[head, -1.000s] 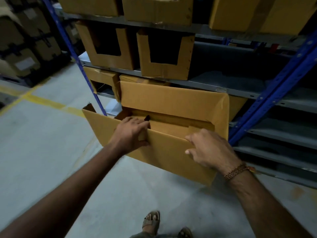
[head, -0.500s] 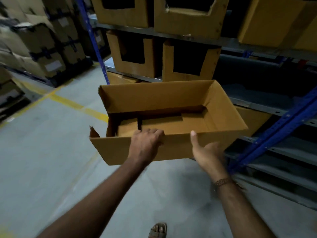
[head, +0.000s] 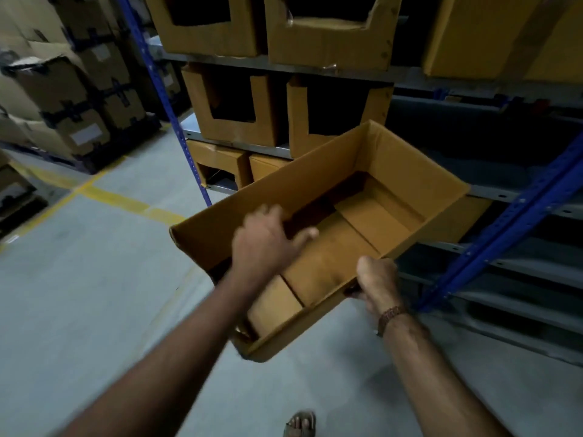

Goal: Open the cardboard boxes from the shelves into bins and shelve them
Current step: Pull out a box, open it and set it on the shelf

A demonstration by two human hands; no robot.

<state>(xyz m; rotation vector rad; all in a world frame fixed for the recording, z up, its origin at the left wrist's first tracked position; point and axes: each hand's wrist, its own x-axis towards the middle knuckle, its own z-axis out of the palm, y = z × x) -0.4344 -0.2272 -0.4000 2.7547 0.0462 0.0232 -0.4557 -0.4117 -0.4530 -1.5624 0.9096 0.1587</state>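
An open-topped cardboard box [head: 315, 181] hangs in the air in front of the shelves, turned diagonally with its far end toward the upper right. My left hand [head: 266, 239] reaches over the near left wall into the box, fingers spread and blurred above the inner flaps. My right hand [head: 377, 283] grips the box's near right wall, thumb on the rim and fingers underneath. Finished bins with cut-out fronts [head: 239, 108] stand on the metal shelf [head: 280, 149] behind.
Blue uprights [head: 161, 83] frame the rack; one slants at the right [head: 504, 222]. More bins fill the top shelf [head: 328, 36]. Strapped cartons [head: 72, 99] are stacked at the left. Grey floor with a yellow line [head: 126, 200] lies below; a sandalled foot [head: 299, 422] shows.
The box swung from broadside to diagonal, its far end toward the shelf. My left hand left the near wall and reached inside. My right hand went from open beside the wall to gripping it.
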